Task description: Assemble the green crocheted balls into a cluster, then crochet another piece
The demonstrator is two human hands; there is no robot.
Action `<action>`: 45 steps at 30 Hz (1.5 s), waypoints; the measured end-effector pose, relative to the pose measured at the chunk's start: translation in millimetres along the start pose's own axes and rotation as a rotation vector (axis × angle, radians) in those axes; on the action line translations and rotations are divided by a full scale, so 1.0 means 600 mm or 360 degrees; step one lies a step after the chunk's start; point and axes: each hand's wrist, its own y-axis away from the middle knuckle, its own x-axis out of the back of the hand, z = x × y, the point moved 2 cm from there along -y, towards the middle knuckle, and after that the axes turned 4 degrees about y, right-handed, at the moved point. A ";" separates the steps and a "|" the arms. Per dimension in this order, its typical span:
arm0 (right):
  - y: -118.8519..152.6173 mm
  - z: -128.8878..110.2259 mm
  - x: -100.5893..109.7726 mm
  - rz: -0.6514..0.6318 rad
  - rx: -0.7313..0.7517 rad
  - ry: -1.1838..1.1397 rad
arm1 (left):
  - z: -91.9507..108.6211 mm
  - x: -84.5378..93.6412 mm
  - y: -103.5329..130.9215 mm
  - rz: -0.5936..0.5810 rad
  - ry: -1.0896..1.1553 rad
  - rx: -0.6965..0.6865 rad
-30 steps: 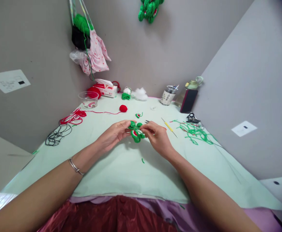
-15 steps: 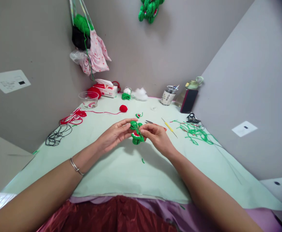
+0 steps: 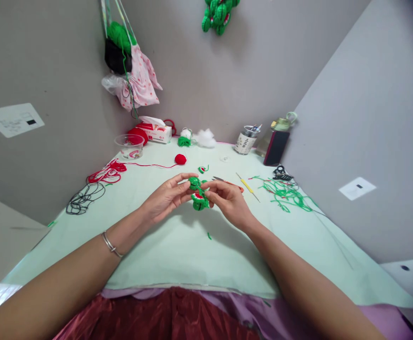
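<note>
A small green crocheted toy [image 3: 200, 202] with a red and white patch is held above the table between both hands. My left hand [image 3: 169, 197] pinches its rounded upper left part between thumb and fingers. On the other side, my right hand [image 3: 229, 200] grips the toy's right edge with thumb and fingertips; the exact spot is partly hidden by the fingers. Just beyond lies a little green, red and white crocheted piece [image 3: 202, 169]. Orange-handled scissors [image 3: 224, 181] rest behind my right hand, and a yellow crochet hook [image 3: 248, 186] lies to their right.
A red yarn ball [image 3: 180, 159] sits farther back. Tangled red yarn [image 3: 107, 172] and dark cord [image 3: 84, 198] lie left, green yarn scraps [image 3: 286, 193] right. A plastic tub [image 3: 130, 147], tissue box [image 3: 159, 131], pen can [image 3: 246, 140] and phone [image 3: 276, 148] stand along the back.
My right fingers have shifted slightly on the toy, with the index finger now stretched farther over it. The toy has turned and moved a little; my left hand keeps its hold.
</note>
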 end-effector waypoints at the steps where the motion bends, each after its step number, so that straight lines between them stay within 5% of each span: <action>1: 0.000 0.000 -0.002 0.0027 -0.0021 -0.0047 | -0.002 -0.001 0.000 -0.0001 0.0000 0.0001; 14: -0.007 0.000 0.004 0.0233 -0.0047 0.0057 | -0.008 0.001 -0.001 -0.0061 -0.0083 -0.0026; 22: -0.001 -0.001 -0.008 0.0148 -0.0167 -0.0161 | -0.019 0.000 -0.001 -0.0103 -0.0316 -0.0044; 31: 0.012 -0.017 -0.007 0.0232 0.0308 0.0837 | -0.033 0.007 -0.005 -0.0063 -0.0510 0.0050; 38: 0.001 -0.033 0.022 0.0427 0.0106 0.0123 | -0.047 -0.002 -0.002 -0.0146 -0.0554 0.0211; 45: -0.001 -0.023 0.010 -0.0210 -0.0383 -0.0560 | -0.050 -0.007 -0.001 -0.0301 -0.0464 0.0296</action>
